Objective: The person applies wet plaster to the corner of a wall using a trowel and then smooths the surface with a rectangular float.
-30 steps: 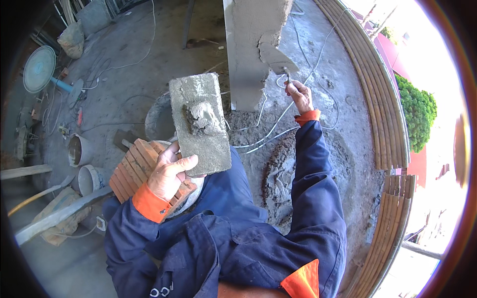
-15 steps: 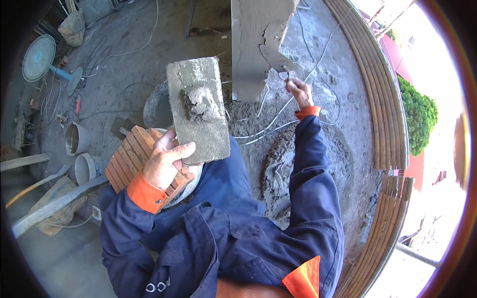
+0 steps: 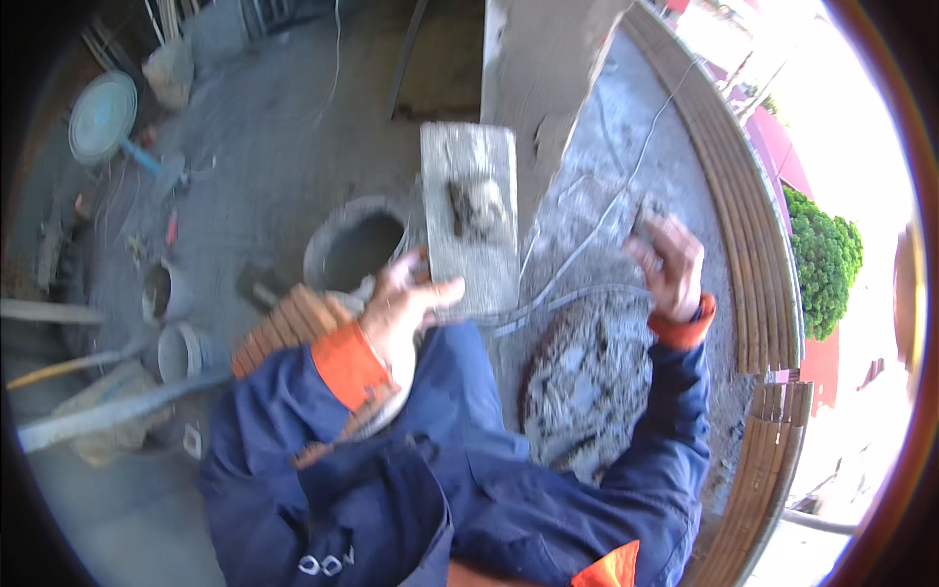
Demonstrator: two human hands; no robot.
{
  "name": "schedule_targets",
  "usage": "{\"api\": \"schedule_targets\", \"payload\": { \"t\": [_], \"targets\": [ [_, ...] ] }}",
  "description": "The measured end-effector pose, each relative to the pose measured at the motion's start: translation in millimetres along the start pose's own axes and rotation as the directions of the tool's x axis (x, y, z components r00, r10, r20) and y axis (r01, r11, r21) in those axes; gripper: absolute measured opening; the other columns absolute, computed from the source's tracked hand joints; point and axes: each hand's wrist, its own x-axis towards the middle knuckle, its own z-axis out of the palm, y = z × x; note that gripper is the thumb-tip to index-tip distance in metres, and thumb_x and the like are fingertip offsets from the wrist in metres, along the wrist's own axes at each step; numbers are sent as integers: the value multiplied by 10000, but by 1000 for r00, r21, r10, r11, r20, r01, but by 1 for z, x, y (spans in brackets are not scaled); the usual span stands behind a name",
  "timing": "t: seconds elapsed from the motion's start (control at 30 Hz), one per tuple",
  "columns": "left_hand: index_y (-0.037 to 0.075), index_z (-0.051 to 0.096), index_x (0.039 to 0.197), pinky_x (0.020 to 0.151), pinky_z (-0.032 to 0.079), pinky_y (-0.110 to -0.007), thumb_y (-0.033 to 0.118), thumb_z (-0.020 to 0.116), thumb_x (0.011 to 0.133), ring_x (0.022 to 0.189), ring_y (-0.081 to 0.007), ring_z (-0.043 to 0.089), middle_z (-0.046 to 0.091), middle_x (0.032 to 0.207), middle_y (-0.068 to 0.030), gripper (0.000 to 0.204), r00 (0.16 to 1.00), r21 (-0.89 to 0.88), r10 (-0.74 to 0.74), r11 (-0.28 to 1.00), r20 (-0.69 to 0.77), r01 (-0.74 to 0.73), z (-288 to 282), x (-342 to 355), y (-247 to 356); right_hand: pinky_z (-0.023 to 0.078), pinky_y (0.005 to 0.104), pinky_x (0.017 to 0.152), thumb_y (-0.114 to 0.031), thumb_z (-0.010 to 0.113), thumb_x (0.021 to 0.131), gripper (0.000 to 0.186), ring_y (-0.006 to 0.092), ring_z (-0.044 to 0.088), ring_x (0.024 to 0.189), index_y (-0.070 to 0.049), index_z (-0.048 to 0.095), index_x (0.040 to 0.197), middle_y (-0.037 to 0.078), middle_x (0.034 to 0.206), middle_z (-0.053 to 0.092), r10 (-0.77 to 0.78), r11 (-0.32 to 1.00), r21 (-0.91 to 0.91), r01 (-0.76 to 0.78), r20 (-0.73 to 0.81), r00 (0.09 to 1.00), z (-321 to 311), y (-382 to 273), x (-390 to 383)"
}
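My left hand [image 3: 401, 303] grips the lower left edge of a grey rectangular mortar board [image 3: 474, 269], thumb on top. A lump of wet mortar [image 3: 481, 208] sits on the middle of the board. Off to the right, my right hand [image 3: 673, 266] is closed around a trowel [image 3: 643, 212], blurred and mostly hidden by the fingers. Below that hand a wide mound of wet mortar [image 3: 587, 382] lies on the floor. Beyond the board stands a grey plastered column [image 3: 538, 78] with a rough right edge.
Red bricks [image 3: 289, 328] are stacked by my left forearm. A round bucket [image 3: 315, 249] stands behind them, with smaller pails [image 3: 176, 354] farther left. White cables [image 3: 587, 240] cross the floor. A bamboo barrier [image 3: 748, 215] runs along the right; a fan [image 3: 103, 117] stands far left.
My right hand has swung away from the column, down and right toward the mortar mound, its trowel blade turned almost out of sight. The left hand and board appear farther right.
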Motion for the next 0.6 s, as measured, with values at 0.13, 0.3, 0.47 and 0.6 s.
{"api": "schedule_targets", "payload": {
  "t": [0.13, 0.3, 0.47, 0.6],
  "targets": [
    [51, 486, 1398, 981, 502, -328, 65, 738, 841, 1125, -190, 625, 639, 1231, -90, 611, 992, 9, 81, 997, 97, -82, 1, 15, -1, 477, 362, 601, -287, 827, 734, 366, 236, 585, 655, -67, 690, 993, 44, 743, 599, -88, 993, -65, 96, 122, 989, -21, -29, 13],
    [30, 518, 1358, 939, 496, -299, 81, 764, 847, 1060, -160, 625, 658, 1180, -88, 569, 951, 116, 159, 974, 264, -195, -4, 22, 5, 449, 374, 628, -238, 822, 713, 387, 227, 567, 689, -72, 674, 1030, 31, 790, 604, -178, 961, -238, 137, -160, 971, -26, -15, 23],
    [7, 491, 1355, 966, 503, -343, 99, 735, 874, 1097, -193, 616, 633, 1190, -111, 547, 954, 81, 35, 995, 296, -62, 5, 10, 21, 463, 369, 703, -173, 809, 689, 397, 238, 595, 787, -84, 679, 1054, 36, 894, 622, -130, 937, -350, -14, -384, 914, -7, 12, 68],
    [-14, 457, 1366, 950, 537, -412, 86, 709, 889, 1120, -239, 611, 602, 1230, -137, 549, 957, 52, 20, 998, 291, -36, -7, 4, 16, 473, 390, 688, -177, 804, 754, 357, 261, 593, 766, -50, 668, 1060, 58, 848, 624, -72, 969, -238, -69, -537, 840, 4, 18, 93]
  ]
}}
